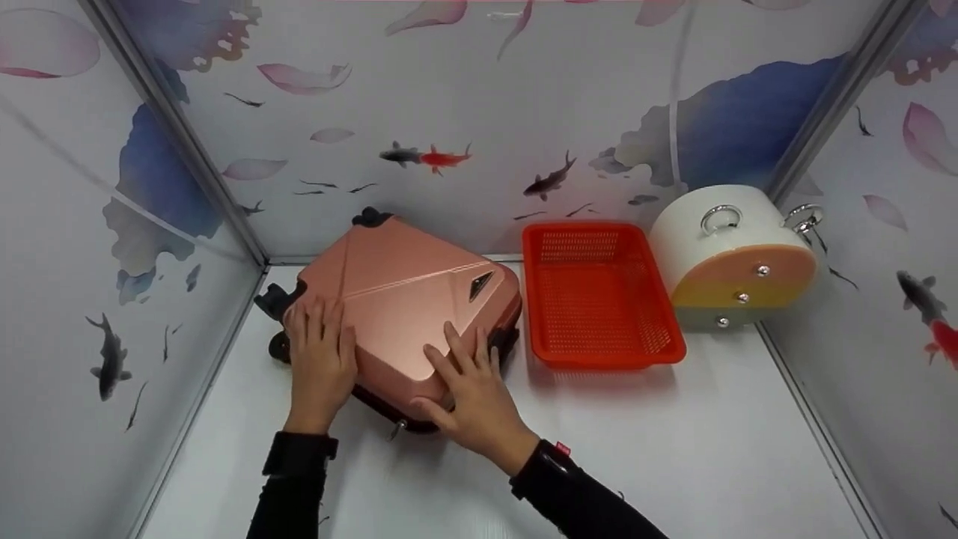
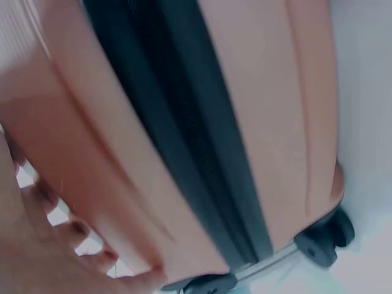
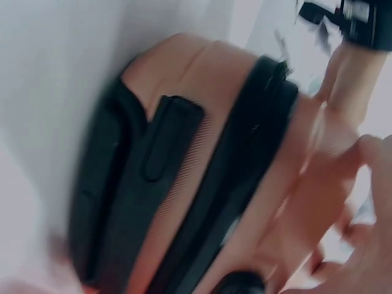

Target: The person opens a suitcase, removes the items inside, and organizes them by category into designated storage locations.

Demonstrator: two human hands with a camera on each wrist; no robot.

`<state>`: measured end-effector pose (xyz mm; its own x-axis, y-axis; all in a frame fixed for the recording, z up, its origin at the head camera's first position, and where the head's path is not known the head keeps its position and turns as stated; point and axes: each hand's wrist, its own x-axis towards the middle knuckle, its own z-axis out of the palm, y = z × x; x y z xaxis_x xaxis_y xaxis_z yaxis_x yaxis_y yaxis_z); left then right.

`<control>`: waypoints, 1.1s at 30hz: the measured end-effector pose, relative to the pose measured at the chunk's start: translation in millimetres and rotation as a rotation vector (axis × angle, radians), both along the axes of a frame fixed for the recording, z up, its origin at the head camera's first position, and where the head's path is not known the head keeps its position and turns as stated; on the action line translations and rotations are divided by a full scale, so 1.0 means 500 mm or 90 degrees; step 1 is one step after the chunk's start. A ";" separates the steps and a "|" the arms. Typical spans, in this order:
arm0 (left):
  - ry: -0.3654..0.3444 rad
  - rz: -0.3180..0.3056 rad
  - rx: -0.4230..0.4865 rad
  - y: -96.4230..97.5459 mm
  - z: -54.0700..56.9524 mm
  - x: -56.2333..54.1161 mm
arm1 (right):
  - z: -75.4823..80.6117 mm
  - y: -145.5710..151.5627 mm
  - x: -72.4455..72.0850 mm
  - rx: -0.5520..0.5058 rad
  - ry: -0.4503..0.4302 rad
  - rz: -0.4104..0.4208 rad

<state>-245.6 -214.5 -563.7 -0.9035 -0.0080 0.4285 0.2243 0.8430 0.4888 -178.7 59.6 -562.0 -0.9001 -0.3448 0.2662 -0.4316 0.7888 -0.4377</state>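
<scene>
A rose-pink hard-shell suitcase (image 1: pixel 408 299) lies flat on the white surface, its black wheels (image 1: pixel 278 301) toward the left. My left hand (image 1: pixel 322 359) rests with straight fingers on its top near the wheel end. With fingers spread, my right hand (image 1: pixel 475 397) touches the near right corner of the shell. In the left wrist view a black zipper band (image 2: pixel 190 128) runs round the suitcase side, and the left fingers lie along the shell's edge. The right wrist view shows a black side handle (image 3: pixel 174 138) and the zipper band. The suitcase's underside is hidden.
A red perforated plastic basket (image 1: pixel 605 359) stands right of the suitcase, close beside it. Farther right is a white rounded box (image 1: pixel 711 217) with coloured drawer fronts and metal ring handles. Printed wall panels (image 1: pixel 464 97) enclose the surface at the back and both sides.
</scene>
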 end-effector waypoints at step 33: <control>0.131 0.139 -0.032 0.105 -0.016 0.124 | 0.037 0.098 -0.072 -0.105 -0.066 0.004</control>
<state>-183.5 -162.2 -571.6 -0.7768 -0.1671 0.6072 0.1251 0.9040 0.4089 -214.8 108.8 -543.5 -0.9237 -0.3097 0.2257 -0.3821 0.6999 -0.6035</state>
